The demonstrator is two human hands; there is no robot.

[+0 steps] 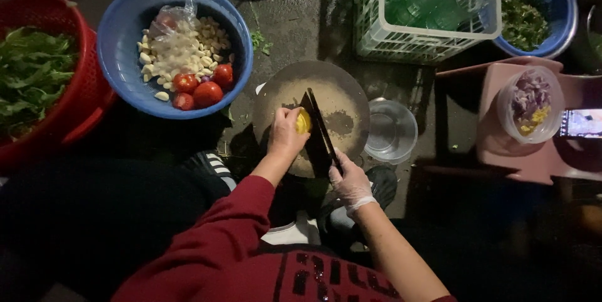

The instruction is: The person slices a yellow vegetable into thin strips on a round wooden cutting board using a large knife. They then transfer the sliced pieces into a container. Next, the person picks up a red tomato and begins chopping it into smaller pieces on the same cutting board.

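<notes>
My left hand (pixel 285 132) presses a small yellow piece of food (pixel 303 121) onto a round wooden chopping board (pixel 345 98) on the ground. In my right hand (pixel 350 181), which wears a thin clear glove, is the handle of a dark cleaver (pixel 318 129). Its blade stands on edge right beside the yellow piece. My left arm is in a dark red sleeve.
A blue bowl (pixel 125 26) at upper left holds garlic cloves and tomatoes (pixel 204 85). A red basket (pixel 81 89) of greens sits far left. A clear lidded tub (pixel 390 131) lies right of the board. A white crate (pixel 426 38), a blue bowl of herbs (pixel 533 13) and a pink stool (pixel 501 151) bearing a tub stand on the right.
</notes>
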